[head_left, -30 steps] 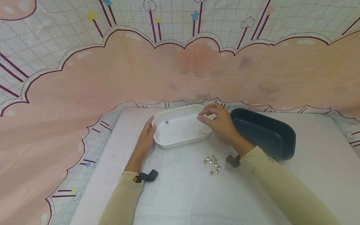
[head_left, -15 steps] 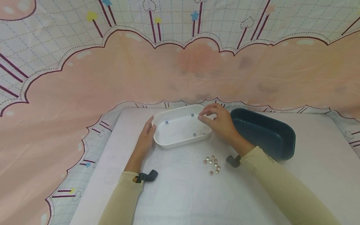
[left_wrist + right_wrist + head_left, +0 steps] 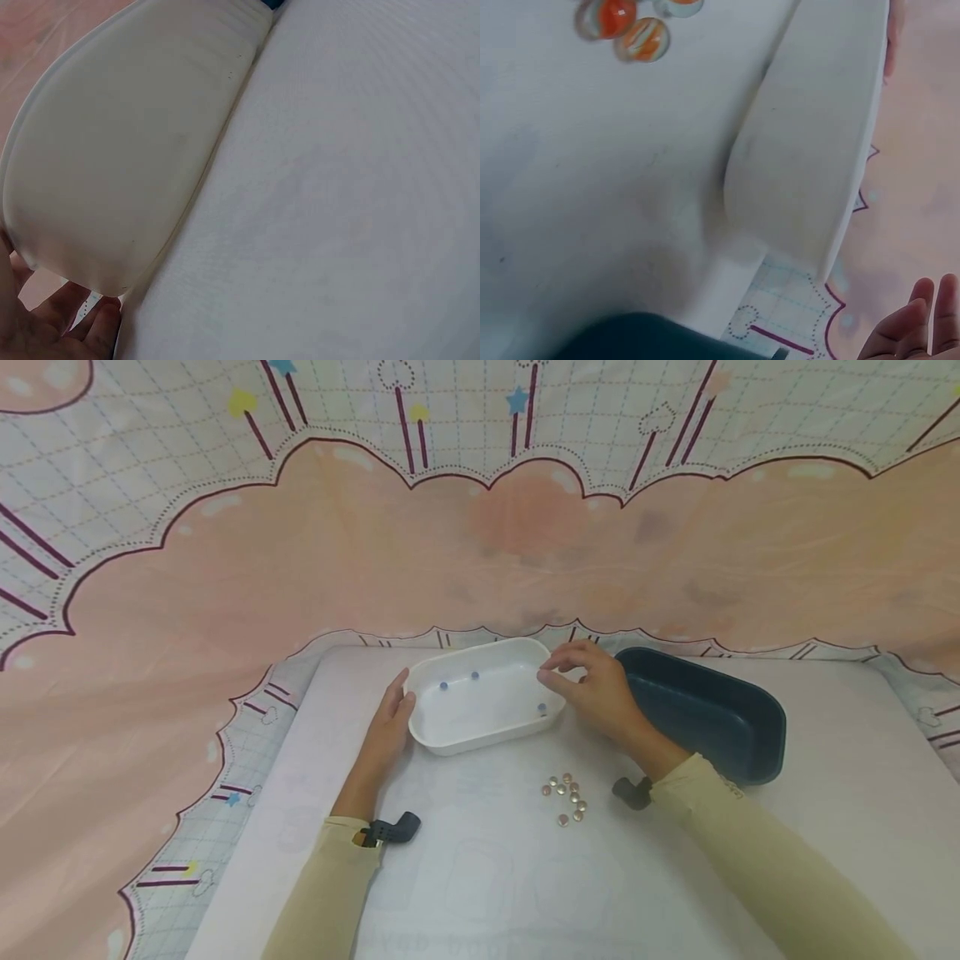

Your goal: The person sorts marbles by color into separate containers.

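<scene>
A white oval-ended dish stands on the table, with a few small blue marbles inside: one marble at the left, another marble by the back wall and a third marble near the right front. My left hand holds the dish's left end, thumb at the rim; in the left wrist view its fingers lie against the outer end wall. Over the right rim hovers my right hand, thumb and forefinger near each other, nothing visible between them. Its straight fingers show in the right wrist view.
Right of the white dish stands a dark blue dish, partly behind my right forearm. Several orange-swirled glass marbles lie loose on the table in front; one marble shows closely in the right wrist view. A patterned cloth hangs behind.
Two more blue marbles have appeared in the white dish since the first frame and have rolled apart. My right hand has shifted slightly rightward; my left hand stays put.
</scene>
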The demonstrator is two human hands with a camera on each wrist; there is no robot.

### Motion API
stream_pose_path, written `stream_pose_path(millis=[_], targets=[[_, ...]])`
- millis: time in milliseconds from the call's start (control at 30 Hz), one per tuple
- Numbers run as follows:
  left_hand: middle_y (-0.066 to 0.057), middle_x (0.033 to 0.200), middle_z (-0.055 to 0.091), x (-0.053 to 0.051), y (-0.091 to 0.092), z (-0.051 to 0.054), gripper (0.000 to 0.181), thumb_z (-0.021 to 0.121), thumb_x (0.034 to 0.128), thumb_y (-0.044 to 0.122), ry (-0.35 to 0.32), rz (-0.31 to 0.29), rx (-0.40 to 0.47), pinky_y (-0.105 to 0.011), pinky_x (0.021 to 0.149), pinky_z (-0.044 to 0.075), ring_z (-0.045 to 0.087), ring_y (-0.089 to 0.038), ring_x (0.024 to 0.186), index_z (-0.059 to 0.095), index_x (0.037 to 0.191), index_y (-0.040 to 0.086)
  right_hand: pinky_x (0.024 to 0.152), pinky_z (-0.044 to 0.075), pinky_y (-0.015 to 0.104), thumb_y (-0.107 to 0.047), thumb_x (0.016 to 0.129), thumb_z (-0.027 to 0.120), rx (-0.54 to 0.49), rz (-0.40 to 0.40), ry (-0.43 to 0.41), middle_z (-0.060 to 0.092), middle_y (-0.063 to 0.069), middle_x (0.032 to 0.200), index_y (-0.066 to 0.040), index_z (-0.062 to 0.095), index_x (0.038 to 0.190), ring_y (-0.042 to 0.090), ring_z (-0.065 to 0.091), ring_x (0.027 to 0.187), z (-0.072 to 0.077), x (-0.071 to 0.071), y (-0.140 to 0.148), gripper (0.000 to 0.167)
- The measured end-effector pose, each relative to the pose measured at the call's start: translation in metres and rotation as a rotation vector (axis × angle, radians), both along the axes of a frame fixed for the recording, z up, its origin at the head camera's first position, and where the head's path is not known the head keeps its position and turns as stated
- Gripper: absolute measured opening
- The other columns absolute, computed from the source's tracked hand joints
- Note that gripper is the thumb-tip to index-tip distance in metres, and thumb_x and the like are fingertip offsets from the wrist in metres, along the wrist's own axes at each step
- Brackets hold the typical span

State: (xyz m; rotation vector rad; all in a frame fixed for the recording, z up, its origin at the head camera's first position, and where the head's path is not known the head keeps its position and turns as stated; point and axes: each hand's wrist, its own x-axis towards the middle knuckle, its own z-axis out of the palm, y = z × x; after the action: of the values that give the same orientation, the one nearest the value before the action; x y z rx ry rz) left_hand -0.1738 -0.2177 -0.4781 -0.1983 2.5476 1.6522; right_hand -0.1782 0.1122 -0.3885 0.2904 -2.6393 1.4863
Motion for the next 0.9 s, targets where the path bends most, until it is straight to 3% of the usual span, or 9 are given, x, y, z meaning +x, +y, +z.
stream_pose_path(millis=[200,400,567,633,900], targets=[[0.014,0.170,0.018,0.000,0.000,0.000,0.056,0.036,0.1054,0.059,0.004,-0.002,-0.006,-0.054,0.128,0.016,0.015,-0.020,0.160,0.019,0.158,0.052,0.090,0.052,0.042,-0.028,0.091,0.079,0.018,-0.027,-0.007,0.065,0.001,0.126,-0.016,0.078,0.103,0.021,0.061,0.112,0.003,0.005,0.010,0.017],[0.016,0.170,0.018,0.000,0.001,0.001,0.055,0.036,0.1066,0.055,0.006,0.000,-0.007,-0.053,0.128,0.016,0.014,-0.018,0.160,0.019,0.158,0.051,0.081,0.053,0.036,-0.027,0.092,0.078,0.040,-0.032,0.061,0.068,0.002,0.122,-0.014,0.079,0.102,0.020,0.063,0.108,0.004,0.009,0.023,0.017],[0.015,0.170,0.018,-0.001,0.001,0.000,0.055,0.036,0.1064,0.056,0.011,-0.005,-0.012,-0.054,0.128,0.016,0.015,-0.019,0.160,0.019,0.158,0.052,0.083,0.055,0.027,-0.028,0.095,0.073,0.058,-0.043,0.091,0.069,0.000,0.118,-0.016,0.077,0.109,0.015,0.063,0.105,0.004,0.015,0.035,0.019],[0.015,0.170,0.018,-0.001,0.001,0.000,0.055,0.036,0.1061,0.056,0.010,-0.005,-0.017,-0.054,0.128,0.017,0.015,-0.020,0.160,0.019,0.158,0.052,0.083,0.054,0.020,-0.029,0.097,0.071,0.064,-0.047,0.099,0.069,-0.001,0.117,-0.016,0.075,0.114,0.013,0.063,0.104,0.004,0.018,0.041,0.022],[0.014,0.170,0.016,0.000,-0.001,0.002,0.056,0.035,0.1056,0.059,-0.007,-0.007,-0.036,-0.054,0.127,0.017,0.015,-0.021,0.160,0.017,0.158,0.053,0.089,0.051,0.011,-0.033,0.100,0.066,0.057,-0.094,0.120,0.071,0.002,0.125,-0.016,0.070,0.128,-0.007,0.060,0.107,0.004,0.029,0.067,0.033]])
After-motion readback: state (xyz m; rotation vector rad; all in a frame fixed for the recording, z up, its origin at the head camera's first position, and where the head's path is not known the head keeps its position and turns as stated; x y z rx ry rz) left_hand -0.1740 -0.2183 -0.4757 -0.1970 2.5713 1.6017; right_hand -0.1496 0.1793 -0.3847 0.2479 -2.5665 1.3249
